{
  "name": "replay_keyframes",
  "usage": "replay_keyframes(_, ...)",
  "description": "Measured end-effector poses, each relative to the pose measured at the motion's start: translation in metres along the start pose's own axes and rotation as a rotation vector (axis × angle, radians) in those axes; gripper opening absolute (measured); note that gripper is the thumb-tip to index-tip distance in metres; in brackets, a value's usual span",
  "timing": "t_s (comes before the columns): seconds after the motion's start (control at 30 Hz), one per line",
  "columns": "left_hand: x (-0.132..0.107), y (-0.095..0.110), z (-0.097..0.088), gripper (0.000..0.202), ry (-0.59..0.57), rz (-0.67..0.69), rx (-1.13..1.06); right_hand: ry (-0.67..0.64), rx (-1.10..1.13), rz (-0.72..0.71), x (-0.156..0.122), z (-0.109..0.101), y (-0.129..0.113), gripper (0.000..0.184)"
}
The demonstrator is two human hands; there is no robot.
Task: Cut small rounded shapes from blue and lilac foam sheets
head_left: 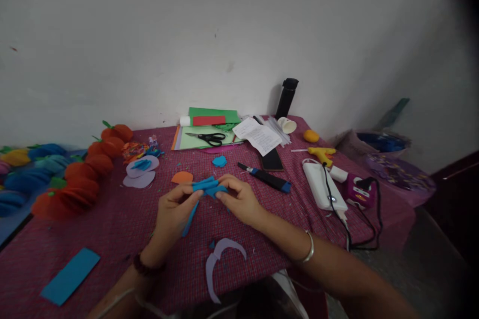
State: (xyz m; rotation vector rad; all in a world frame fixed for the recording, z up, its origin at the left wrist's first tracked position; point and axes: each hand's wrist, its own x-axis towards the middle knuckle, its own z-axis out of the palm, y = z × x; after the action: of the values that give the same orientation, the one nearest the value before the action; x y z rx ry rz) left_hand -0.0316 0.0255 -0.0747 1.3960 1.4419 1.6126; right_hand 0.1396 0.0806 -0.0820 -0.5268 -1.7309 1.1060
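Between my two hands, over the middle of the table, is a folded piece of blue craft foam or felt [204, 186]. My left hand [175, 212] pinches its left end between thumb and fingers. My right hand [241, 200] pinches the other end the same way. Under my left fingers a blue strip [190, 219] slants down. Just beyond my hands lie an orange half-round piece [182, 177] and a small blue scrap [219, 161]. A curved lilac offcut [217, 259] rests nearer to me, and a flat blue rectangle [71, 275] is at the lower left.
Orange pumpkin shapes [84, 179] line the left side. Black-handled scissors [211, 138] lie on coloured sheets at the back, near a written paper [258, 134] and a black bottle [287, 98]. To the right are a yellow glue gun [321, 153], a white power bank [324, 187] and cords.
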Motion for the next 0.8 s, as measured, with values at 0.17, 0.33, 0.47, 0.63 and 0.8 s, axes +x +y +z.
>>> replay_keyframes(0.17,-0.003,-0.005,0.005,0.012,0.011,-0.103,-0.11,0.038,-0.128,-0.026,-0.003,0.0,-0.003,0.009)
replay_keyframes(0.33,0.003,-0.007,-0.003,0.015,0.116,-0.145,-0.144,0.039,-0.165,-0.091,-0.003,-0.002,-0.005,0.008)
replay_keyframes(0.47,0.01,0.0,-0.013,0.017,0.215,-0.135,-0.117,-0.033,-0.185,0.128,0.002,-0.003,0.013,0.007)
replay_keyframes(0.63,0.007,0.002,-0.01,0.015,0.176,-0.048,-0.01,-0.025,-0.291,0.165,0.014,-0.008,0.03,0.045)
replay_keyframes(0.8,-0.003,-0.001,-0.001,0.015,0.069,0.208,0.115,-0.007,0.025,0.075,0.01,-0.009,0.012,0.025)
